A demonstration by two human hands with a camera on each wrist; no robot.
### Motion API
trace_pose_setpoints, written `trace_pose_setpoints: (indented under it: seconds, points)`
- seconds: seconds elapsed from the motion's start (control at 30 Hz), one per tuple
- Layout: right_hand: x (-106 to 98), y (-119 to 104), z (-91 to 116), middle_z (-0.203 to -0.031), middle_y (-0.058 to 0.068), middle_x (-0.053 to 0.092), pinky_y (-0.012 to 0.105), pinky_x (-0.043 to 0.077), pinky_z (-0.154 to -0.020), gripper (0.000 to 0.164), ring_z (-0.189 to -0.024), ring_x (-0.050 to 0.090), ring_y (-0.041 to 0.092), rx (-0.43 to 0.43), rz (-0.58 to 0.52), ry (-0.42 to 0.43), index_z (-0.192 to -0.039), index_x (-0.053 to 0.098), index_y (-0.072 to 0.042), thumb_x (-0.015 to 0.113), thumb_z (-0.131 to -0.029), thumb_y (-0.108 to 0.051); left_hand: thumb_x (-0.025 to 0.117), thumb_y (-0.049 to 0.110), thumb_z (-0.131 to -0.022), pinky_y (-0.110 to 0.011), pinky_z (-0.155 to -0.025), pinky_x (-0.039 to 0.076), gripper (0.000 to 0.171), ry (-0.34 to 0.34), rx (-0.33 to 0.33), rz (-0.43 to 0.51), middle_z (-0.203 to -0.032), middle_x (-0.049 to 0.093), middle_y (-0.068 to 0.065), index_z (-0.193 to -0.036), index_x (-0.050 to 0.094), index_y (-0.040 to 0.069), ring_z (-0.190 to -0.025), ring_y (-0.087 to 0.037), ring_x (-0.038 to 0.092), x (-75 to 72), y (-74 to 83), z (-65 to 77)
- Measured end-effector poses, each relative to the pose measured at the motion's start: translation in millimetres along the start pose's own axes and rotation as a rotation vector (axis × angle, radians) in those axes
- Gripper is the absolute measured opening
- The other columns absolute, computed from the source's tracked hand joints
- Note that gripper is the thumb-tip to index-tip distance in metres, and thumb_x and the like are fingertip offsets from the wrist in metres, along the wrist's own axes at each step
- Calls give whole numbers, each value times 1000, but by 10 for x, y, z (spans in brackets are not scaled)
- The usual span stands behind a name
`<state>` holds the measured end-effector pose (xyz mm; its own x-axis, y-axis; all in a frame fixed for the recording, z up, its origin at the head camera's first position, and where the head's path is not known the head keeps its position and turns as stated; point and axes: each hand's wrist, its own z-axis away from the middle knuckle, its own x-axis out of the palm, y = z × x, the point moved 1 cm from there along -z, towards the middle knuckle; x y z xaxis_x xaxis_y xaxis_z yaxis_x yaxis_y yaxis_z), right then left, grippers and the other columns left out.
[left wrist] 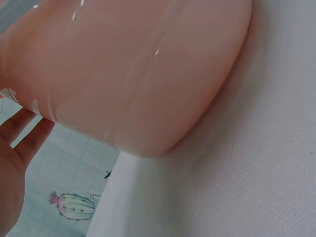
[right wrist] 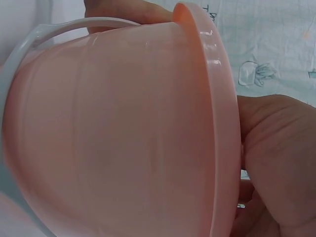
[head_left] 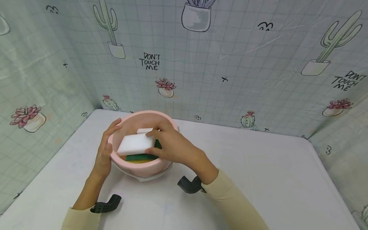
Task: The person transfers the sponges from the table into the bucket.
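A pink bucket (head_left: 146, 166) stands on the white table, its pale handle hanging low around the front. At its left side, my left hand (head_left: 104, 156) holds the wall and rim, the thumb near me and the fingers farther round. My right hand (head_left: 173, 143) reaches over the right rim and pinches the right end of a white sponge block (head_left: 135, 144) between thumb and fingers. This block lies tilted within the bucket's mouth. Under it show a green and yellow scouring sponge (head_left: 141, 157) and, behind, part of another white block (head_left: 143, 130). The right wrist view hides the contents behind the bucket's wall.
The white table (head_left: 258, 179) extends to the right of the bucket. A cloth printed with cacti (head_left: 201, 64) hangs behind it and along both sides. Black wrist straps (head_left: 106, 204) sit at both sleeves.
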<state>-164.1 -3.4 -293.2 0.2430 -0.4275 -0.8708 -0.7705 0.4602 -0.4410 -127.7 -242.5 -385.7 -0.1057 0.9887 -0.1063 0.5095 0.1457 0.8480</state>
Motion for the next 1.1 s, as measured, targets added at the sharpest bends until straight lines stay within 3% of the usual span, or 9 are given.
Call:
trace_pose_setpoints:
  seconds: [0.27,0.47,0.6,0.8,1.0,1.1]
  points:
    - [-67,34,69,-122,6,50,23,38,-96,36,-115,46,16,-47,-26,107,-116,65,-5,62,-93,-33,39,43,-96,-36,-111,12,58,-10,41,7,-155,23,-9,-139,42,4,-142,-27,14,31,17,-8]
    - [-124,67,161,-123,1,55,28,38,-99,33,-116,45,17,-22,-33,171,-118,65,-7,62,-94,-29,40,45,-95,-41,-112,14,60,-21,0,-20,-155,23,-4,-139,41,5,-142,-25,15,38,-8,-17]
    - [-153,89,232,-126,3,54,30,38,-99,33,-118,44,18,-12,-59,210,-120,64,-8,62,-93,-27,38,43,-96,-40,-112,16,57,-34,4,-101,-155,25,-2,-140,42,6,-142,-23,16,15,14,-25]
    - [-201,144,345,-123,4,55,30,40,-97,32,-116,44,18,-38,-89,305,-119,65,-7,65,-91,-22,35,26,-97,-34,-112,19,49,-50,7,-239,-156,25,1,-144,42,13,-143,-19,19,-50,112,-20]
    - [-254,242,476,-123,4,54,29,42,-96,31,-117,47,16,-59,-78,361,-120,64,-7,65,-91,-18,37,18,-95,-58,-110,10,51,-67,-24,-253,-156,23,1,-146,40,13,-143,-16,17,-87,187,3]
    - [-294,294,556,-124,4,53,29,43,-95,32,-116,48,14,-51,-49,373,-121,63,-7,65,-92,-20,38,19,-96,-61,-109,7,51,-87,-46,-261,-157,21,3,-147,38,14,-143,-15,15,-96,227,15]
